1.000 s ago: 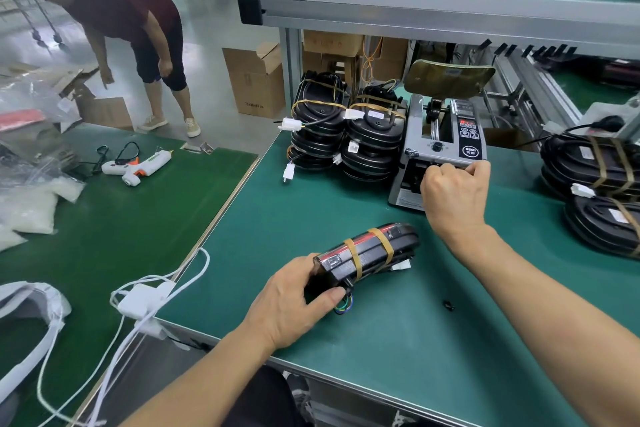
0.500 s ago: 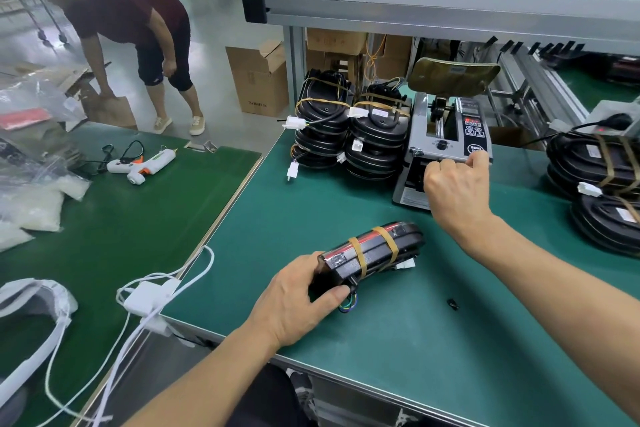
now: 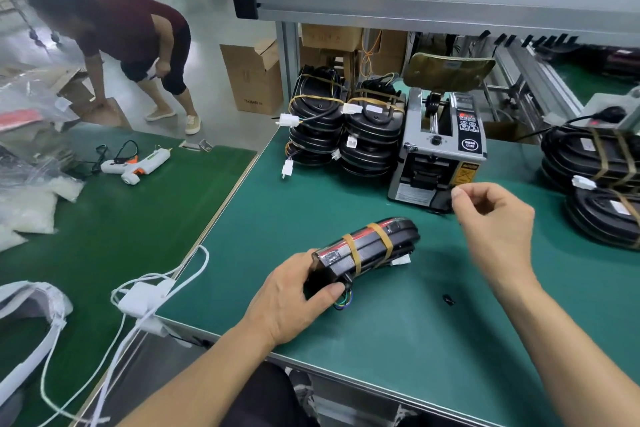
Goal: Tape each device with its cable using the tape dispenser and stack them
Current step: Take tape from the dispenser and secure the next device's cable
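On the green tabletop [image 3: 398, 333], the left hand [image 3: 294, 298] grips the near end of the taped black device [image 3: 367, 251], fingers curled round it. At its two o'clock the right hand [image 3: 495, 222] hovers before the tape dispenser [image 3: 440, 149], thumb and forefinger pinched; whether tape is between them I cannot tell. Stacked devices [image 3: 346, 128] stand at eleven o'clock.

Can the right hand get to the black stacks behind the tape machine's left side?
Probably, but awkwardly: the right hand would cross the tape dispenser to reach the stacked devices.
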Demonstrator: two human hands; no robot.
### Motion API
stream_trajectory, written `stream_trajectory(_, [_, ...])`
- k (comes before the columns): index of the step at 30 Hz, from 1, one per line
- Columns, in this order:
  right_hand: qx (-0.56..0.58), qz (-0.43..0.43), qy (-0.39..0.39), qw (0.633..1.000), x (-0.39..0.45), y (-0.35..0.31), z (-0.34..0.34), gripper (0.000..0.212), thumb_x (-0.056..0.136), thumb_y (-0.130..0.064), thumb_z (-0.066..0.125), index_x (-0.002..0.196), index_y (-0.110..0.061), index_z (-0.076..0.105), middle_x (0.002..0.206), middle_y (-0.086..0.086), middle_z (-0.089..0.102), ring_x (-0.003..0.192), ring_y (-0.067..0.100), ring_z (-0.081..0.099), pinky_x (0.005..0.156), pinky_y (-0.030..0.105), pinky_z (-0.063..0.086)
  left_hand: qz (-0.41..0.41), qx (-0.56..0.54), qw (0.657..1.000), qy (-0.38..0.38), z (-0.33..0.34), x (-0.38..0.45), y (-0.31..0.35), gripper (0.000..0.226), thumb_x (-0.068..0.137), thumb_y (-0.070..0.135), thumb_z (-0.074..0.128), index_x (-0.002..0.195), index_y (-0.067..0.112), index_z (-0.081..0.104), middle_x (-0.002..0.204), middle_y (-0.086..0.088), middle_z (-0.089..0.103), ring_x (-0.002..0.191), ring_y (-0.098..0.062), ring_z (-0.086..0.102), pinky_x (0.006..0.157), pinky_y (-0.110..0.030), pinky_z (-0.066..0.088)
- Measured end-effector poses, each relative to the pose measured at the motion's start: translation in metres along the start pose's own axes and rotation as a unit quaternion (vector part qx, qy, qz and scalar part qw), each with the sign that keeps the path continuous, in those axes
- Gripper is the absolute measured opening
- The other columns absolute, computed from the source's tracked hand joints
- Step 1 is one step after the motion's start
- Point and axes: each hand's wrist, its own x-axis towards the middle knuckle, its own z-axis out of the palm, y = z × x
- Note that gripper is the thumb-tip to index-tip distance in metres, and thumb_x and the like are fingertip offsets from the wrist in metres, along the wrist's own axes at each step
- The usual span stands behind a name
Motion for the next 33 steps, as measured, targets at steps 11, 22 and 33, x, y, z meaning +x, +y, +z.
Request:
stream_trajectory(11, [0.025, -0.04, -0.091, 0.995, -0.051, -0.017, 0.004, 0.016, 0.093, -0.018, 0.075, 0.081, -0.03, 0.073, 0.075, -0.012, 0.071, 0.07, 0.001, 0.062, 0.074, 0.011, 0.048, -0.023, -0.021, 0.999, -0.014, -0.002, -0.001, 0.003, 0.058, 0.089, 0.067, 0.061, 0.133, 0.028, 0.066, 0.12, 0.009, 0.073, 0.112, -0.016, 0.068, 0.1, -0.046, 0.055])
stream_trajectory(22, [-0.256, -0.344, 0.007, 0.903, -0.056, -0.009, 0.023, 0.012, 0.092, -0.012, 0.069, 0.081, -0.013, 0.073, 0.074, 0.003, 0.068, 0.056, 0.031, 0.054, 0.054, 0.039, 0.05, -0.023, -0.016, 0.999, -0.021, -0.003, 0.0, 0.007, 0.057, 0.091, 0.063, 0.061, 0.136, 0.028, 0.066, 0.124, 0.008, 0.073, 0.117, -0.016, 0.068, 0.103, -0.045, 0.053])
stream_trajectory(33, [-0.264, -0.377, 0.014, 0.888, -0.053, -0.008, 0.025, 0.016, 0.096, -0.014, 0.066, 0.08, -0.013, 0.071, 0.073, 0.003, 0.065, 0.056, 0.029, 0.048, 0.055, 0.039, 0.045, -0.023, -0.013, 1.0, -0.016, -0.004, -0.001, 0.008, 0.054, 0.089, 0.064, 0.061, 0.132, 0.032, 0.066, 0.12, 0.011, 0.073, 0.113, -0.011, 0.067, 0.101, -0.042, 0.054])
